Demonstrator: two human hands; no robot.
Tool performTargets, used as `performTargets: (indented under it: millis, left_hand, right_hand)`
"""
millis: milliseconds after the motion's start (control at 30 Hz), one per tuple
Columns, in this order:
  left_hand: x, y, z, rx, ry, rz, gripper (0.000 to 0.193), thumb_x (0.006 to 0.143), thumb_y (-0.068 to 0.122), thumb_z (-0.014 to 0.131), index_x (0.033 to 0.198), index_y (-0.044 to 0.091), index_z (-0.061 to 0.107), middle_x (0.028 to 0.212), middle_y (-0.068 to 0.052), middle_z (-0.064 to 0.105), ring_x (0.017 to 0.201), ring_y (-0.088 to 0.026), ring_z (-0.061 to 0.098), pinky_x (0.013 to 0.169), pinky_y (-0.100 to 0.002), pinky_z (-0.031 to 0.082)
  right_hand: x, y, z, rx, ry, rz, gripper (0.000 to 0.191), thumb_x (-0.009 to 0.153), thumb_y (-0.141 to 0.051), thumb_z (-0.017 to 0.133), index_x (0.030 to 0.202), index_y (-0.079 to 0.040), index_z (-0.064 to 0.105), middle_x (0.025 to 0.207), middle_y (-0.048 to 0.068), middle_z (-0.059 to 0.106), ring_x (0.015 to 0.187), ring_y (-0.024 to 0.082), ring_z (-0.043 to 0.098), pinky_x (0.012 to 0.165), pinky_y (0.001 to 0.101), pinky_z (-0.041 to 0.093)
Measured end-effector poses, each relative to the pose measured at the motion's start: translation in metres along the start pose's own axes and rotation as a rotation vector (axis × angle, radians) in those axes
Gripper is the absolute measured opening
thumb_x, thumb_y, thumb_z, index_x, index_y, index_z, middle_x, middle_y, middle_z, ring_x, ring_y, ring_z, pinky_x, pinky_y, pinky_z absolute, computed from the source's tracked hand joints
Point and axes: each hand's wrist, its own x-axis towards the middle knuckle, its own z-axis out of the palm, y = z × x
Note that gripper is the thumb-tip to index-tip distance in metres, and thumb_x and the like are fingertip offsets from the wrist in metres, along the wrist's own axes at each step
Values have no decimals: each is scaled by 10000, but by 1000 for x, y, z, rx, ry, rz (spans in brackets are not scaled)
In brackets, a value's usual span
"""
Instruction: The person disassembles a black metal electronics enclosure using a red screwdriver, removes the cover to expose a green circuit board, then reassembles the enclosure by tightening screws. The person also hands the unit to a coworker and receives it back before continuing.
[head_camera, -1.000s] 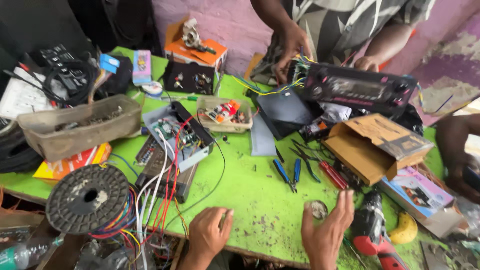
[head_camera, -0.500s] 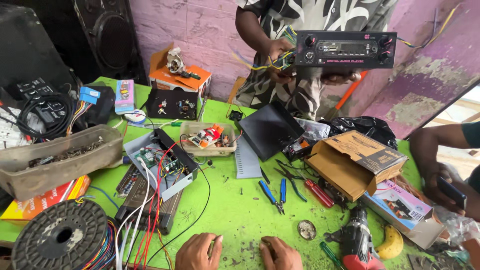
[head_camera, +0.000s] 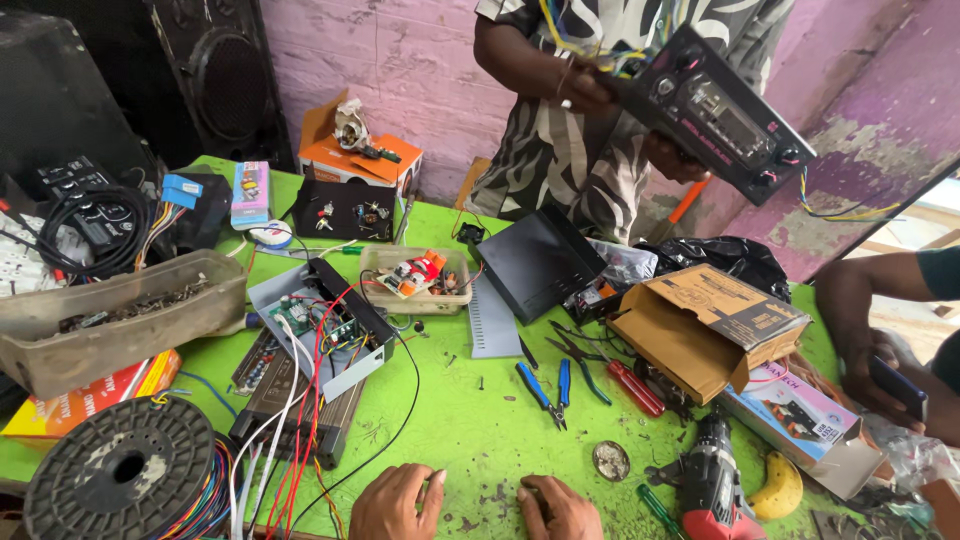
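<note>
My left hand (head_camera: 393, 505) and my right hand (head_camera: 556, 510) rest flat on the near edge of the green table (head_camera: 470, 420), holding nothing, fingers slightly apart. Just beyond my right hand lie a small round tin (head_camera: 610, 460) and blue-handled pliers (head_camera: 545, 388). An open amplifier chassis (head_camera: 320, 325) with red, white and black wires sits beyond my left hand. Across the table a standing person holds a black car stereo (head_camera: 722, 115) tilted in both hands, with loose wires hanging from it.
A spool of coloured wire (head_camera: 125, 470) sits at the near left, a tray of metal scraps (head_camera: 110, 320) behind it. A cardboard box (head_camera: 705, 325), red screwdriver (head_camera: 637, 387), drill (head_camera: 715, 490) and banana (head_camera: 778, 490) lie at right. Another person's arm (head_camera: 880, 330) holds a phone at far right.
The view has tilted up, so my hands sit lower in frame and stay on the table edge. The standing person has lifted the car stereo and tilted it to the right.
</note>
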Motion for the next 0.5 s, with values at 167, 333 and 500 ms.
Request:
performTargets:
  millis: [167, 333, 500]
  left_hand:
    - [0, -1, -1, -29, 30, 53, 192, 859, 264, 744, 781, 99, 684, 624, -66, 661, 578, -238, 662, 549, -406, 518]
    - [1, 2, -2, -34, 37, 54, 179, 859, 262, 740, 790, 106, 686, 620, -64, 657, 578, -241, 659, 548, -405, 514]
    - [1, 1, -2, -30, 37, 64, 198, 866, 264, 736, 768, 102, 678, 614, -65, 647, 576, -243, 654, 547, -408, 509]
  right_hand:
    - [-1, -7, -4, 6, 8, -5, 260, 862, -300, 707, 1059, -146, 778, 839, 78, 801, 697, 193, 805, 661, 328, 626]
    - [-2, -13, -6, 17, 3, 14, 247, 878, -297, 699, 1059, -148, 778, 830, 71, 804, 675, 178, 807, 650, 319, 626]
    - [-3, -16, -7, 14, 16, 36, 245, 862, -287, 709, 1049, -147, 785, 812, 76, 804, 665, 179, 803, 644, 322, 622]
